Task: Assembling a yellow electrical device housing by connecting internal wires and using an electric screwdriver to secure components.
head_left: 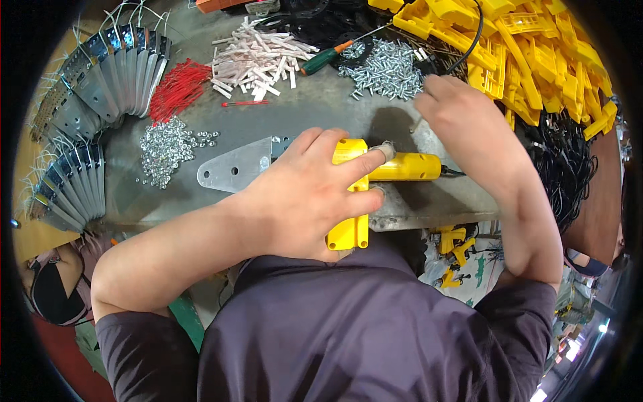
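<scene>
My left hand (pixel 311 184) is wrapped over a yellow plastic tool housing (pixel 405 167) at the front edge of the bench, its fingers bent round the body. A flat grey metal plate (pixel 231 167) with holes and a rounded end sticks out of the housing to the left. From the right end runs a dark cord (pixel 453 171). My right hand (pixel 459 107) is raised just right of a pile of silver screws (pixel 382 70), fingers pinched together. Whatever lies between its fingertips is too small to name. A green and orange screwdriver (pixel 327 59) rests beside the screws.
Yellow plastic shells (pixel 536 53) are heaped at the back right, above black cords (pixel 566 167). White strips (pixel 258 57), red pieces (pixel 179 89) and silver nuts (pixel 164 151) lie at the left and back. Metal plates with wires (pixel 110 74) stand fanned at the far left.
</scene>
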{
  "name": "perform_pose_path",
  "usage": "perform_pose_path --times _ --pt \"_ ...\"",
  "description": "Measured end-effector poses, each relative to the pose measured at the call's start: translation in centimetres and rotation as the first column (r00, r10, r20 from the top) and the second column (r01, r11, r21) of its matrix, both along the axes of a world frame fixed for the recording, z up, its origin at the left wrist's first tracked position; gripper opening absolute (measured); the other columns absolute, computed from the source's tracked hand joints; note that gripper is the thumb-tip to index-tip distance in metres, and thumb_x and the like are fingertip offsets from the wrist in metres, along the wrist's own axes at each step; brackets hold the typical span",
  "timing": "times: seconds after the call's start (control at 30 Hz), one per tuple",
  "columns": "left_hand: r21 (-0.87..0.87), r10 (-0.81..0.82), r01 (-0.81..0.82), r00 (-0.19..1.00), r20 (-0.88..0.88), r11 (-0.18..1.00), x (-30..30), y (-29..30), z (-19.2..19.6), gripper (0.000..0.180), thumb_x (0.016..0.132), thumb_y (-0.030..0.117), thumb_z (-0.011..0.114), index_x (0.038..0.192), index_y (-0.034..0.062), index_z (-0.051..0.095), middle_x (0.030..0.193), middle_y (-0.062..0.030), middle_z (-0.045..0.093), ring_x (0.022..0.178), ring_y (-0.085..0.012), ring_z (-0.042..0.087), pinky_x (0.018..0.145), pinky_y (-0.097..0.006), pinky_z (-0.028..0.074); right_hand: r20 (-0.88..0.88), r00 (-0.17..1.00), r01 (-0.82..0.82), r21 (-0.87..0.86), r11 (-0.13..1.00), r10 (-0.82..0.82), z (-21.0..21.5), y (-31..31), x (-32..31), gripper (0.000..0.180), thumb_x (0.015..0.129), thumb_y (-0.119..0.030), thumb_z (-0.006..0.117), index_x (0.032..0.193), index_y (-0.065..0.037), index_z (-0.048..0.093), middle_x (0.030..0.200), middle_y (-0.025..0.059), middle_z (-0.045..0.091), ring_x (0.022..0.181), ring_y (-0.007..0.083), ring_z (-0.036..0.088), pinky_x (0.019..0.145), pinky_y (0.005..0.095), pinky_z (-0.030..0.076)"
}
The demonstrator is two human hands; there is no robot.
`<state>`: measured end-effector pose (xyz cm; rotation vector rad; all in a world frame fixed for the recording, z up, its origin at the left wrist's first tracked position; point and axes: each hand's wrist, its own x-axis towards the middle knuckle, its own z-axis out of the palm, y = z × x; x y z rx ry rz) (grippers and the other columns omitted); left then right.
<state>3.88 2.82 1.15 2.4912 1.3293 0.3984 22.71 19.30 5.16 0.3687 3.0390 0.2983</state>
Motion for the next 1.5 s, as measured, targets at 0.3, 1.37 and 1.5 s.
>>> perform_pose_path --times 0.3,1.37,1.5 --pt "-0.019 0.004 -0.004 1.000 0.014 1.000 0.2 -0.1 0.0 0.058 0.056 0.037 0.079 0.108 0.0179 0.061 0.147 -0.0028 0.039 0.122 -0.0447 0.041 0.100 -0.055 0.038 -0.157 0.942 0.144 -0.606 0.782 -0.295 -4.6 1.5 -0.2 0.030 0.079 -0.003 0.066 0.107 -0.002 0.055 0.081 0.0163 0.065 0.083 0.0377 0.064 0.071 0.0441 0.051" --pt "-0.049 -0.024 0.022 0.999 -0.047 0.999 0.6 -0.1 0.2 0.056 0.059 0.038 0.079 0.109 0.0192 0.061 0.142 -0.0031 0.042 0.121 -0.0460 0.041 0.099 -0.054 0.038 -0.054 0.945 0.161 -0.783 0.601 -0.323 -0.9 -1.5 1.4 0.027 0.071 0.000 0.058 0.097 0.004 0.061 0.078 0.0160 0.060 0.070 0.0275 0.062 0.066 0.0349 0.050" --pt "-0.048 -0.026 0.023 0.997 -0.067 0.999 0.8 0.0 0.6 0.056 0.062 0.040 0.079 0.111 0.0202 0.060 0.137 -0.0040 0.044 0.121 -0.0463 0.041 0.099 -0.055 0.037 -0.154 0.940 0.051 -0.821 0.569 -0.305 -1.8 -2.5 1.5 0.024 0.073 0.004 0.057 0.097 0.002 0.063 0.078 0.0045 0.056 0.068 0.0096 0.051 0.061 0.0251 0.042"
